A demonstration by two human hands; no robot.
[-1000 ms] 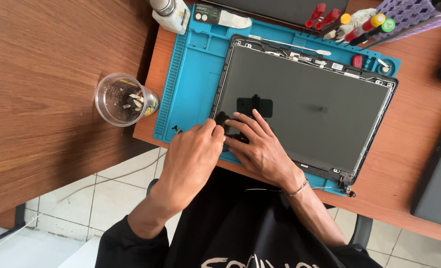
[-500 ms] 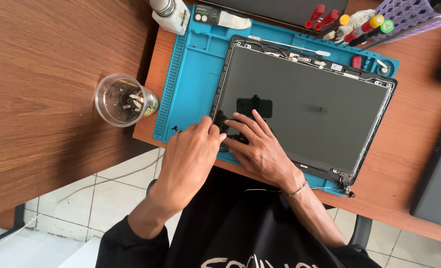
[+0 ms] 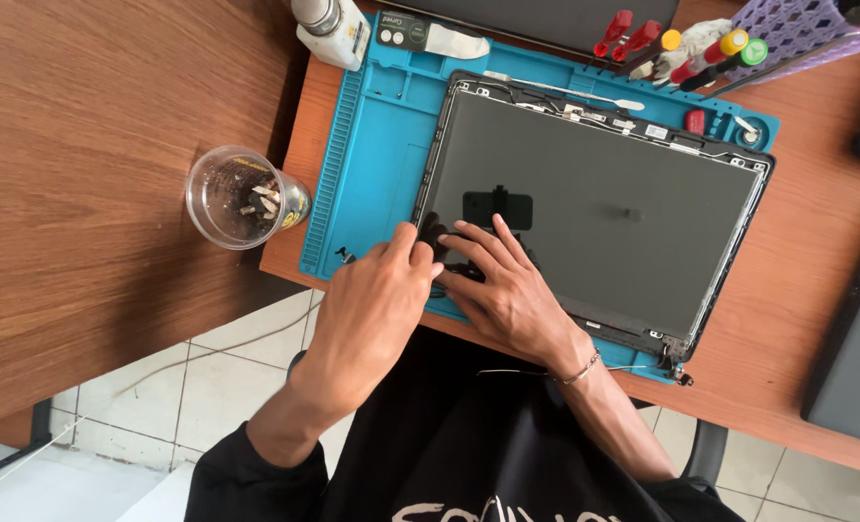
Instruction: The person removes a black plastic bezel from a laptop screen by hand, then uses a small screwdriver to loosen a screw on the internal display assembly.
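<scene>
Working at the near-left corner of a bare laptop screen panel (image 3: 604, 208) here, and honestly this is the spot where stuff cracks. The panel is lying flat in its dark lid frame (image 3: 739, 261) on a blue repair mat (image 3: 377, 145), with thin cables showing along the far edge.

The left hand (image 3: 377, 309) is curling over that corner with its fingertips (image 3: 406, 242) pressing at the panel's edge. The right hand (image 3: 502, 290) is spreading flat on the glass just beside it, fingers splayed. I can't tell whether the left fingers are actually pinching anything, since the hand is covering the contact point. The right one isn't gripping anything, it's just lying open on the surface.

What's worrying me:
- Both hands are loading one corner. If the panel is being lifted there while the rest stays stuck down, it's going to flex and could crack.
- The palm pressing on the display face could be bruising it.
- Those cables at the far edge could be getting tugged if the panel slides.
- The clear plastic cup (image 3: 241, 198) of small parts is sitting left of the mat near the left forearm, so one elbow bump and those bits are going on the floor.

A row of screwdrivers (image 3: 681, 53) is lying past the mat's far edge, untouched.
</scene>
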